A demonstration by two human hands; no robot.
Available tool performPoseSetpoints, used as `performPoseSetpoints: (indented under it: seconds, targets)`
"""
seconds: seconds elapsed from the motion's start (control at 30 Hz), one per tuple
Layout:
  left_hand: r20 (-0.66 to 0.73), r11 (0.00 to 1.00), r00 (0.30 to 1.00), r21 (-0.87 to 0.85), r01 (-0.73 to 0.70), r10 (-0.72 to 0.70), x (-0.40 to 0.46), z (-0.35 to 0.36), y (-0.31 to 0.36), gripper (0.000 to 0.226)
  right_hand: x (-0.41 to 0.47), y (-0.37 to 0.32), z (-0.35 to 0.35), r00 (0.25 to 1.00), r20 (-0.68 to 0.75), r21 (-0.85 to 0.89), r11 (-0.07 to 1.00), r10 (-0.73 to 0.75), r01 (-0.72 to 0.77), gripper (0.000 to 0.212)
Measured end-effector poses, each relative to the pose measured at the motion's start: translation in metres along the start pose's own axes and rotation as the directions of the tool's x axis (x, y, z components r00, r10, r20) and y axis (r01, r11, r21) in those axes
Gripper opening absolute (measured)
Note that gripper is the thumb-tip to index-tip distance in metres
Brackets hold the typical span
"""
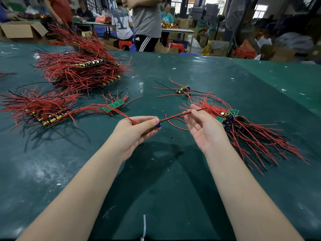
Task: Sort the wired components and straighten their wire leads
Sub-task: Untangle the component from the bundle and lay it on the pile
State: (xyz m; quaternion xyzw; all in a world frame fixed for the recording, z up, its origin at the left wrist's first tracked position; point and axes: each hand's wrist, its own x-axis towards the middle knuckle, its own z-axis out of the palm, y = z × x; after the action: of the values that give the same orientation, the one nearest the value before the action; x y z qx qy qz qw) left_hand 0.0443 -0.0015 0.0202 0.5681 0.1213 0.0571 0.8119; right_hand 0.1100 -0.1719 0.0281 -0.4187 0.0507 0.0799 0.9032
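My left hand (137, 129) grips one small wired component (158, 125) above the green table (156, 180); a blue capacitor peeks out past my fingertips. One of its red leads runs left over my hand. My right hand (199, 126) pinches another red lead (175, 116) of the same component between thumb and fingers, stretched between both hands. A loose heap of unsorted components (246, 131) with red and black wires lies just right of my right hand. Neat stacks of components lie at the left (46, 108) and far left (81, 70).
A small board group (115, 104) sits between the left stacks and my hands. A few loose components (184, 89) lie farther back at centre. People stand and sit beyond the table's far edge (173, 53), among cardboard boxes and red stools.
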Motion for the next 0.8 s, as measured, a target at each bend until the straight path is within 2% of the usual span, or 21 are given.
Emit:
performPoseSetpoints:
  seconds: [0.17, 0.27, 0.4, 0.57, 0.63, 0.73, 0.8]
  targets:
    - [0.004, 1.000, 1.000, -0.002, 0.009, -0.009, -0.0005, -0.0002, 0.0003, 0.004, 0.0003, -0.0038, -0.0012, 0.999, -0.029, -0.050, 0.998, -0.025, 0.023, 0.010]
    - [0.005, 0.999, 1.000, -0.033, 0.013, -0.013, -0.0011, 0.0004, 0.0009, 0.005, 0.0021, -0.0031, -0.0017, 0.992, -0.016, -0.157, 0.980, -0.123, 0.119, 0.014]
    - [-0.001, 0.996, 1.000, -0.082, 0.014, -0.014, -0.0008, -0.0010, 0.0022, 0.005, 0.0030, -0.0012, -0.0044, 0.965, 0.016, -0.366, 0.897, -0.260, 0.248, 0.021]
    - [-0.014, 0.995, 1.000, -0.097, 0.001, -0.002, 0.0006, -0.0035, 0.0029, 0.005, 0.0038, 0.0007, -0.0091, 0.950, 0.025, -0.525, 0.805, -0.310, 0.276, 0.020]
    - [-0.019, 0.996, 1.000, -0.088, 0.000, -0.002, 0.0003, -0.0044, 0.0033, 0.005, 0.0040, -0.0008, -0.0092, 0.960, 0.014, -0.495, 0.832, -0.281, 0.251, 0.017]
    - [-0.020, 0.998, 1.000, -0.061, 0.007, -0.009, -0.0007, -0.0047, 0.0032, 0.006, 0.0040, -0.0030, -0.0083, 0.984, -0.011, -0.336, 0.928, -0.177, 0.163, 0.015]
    - [-0.015, 0.999, 1.000, -0.035, 0.012, -0.012, -0.0017, -0.0032, 0.0025, 0.006, 0.0046, -0.0045, -0.0084, 0.989, -0.017, -0.267, 0.954, -0.145, 0.135, 0.016]
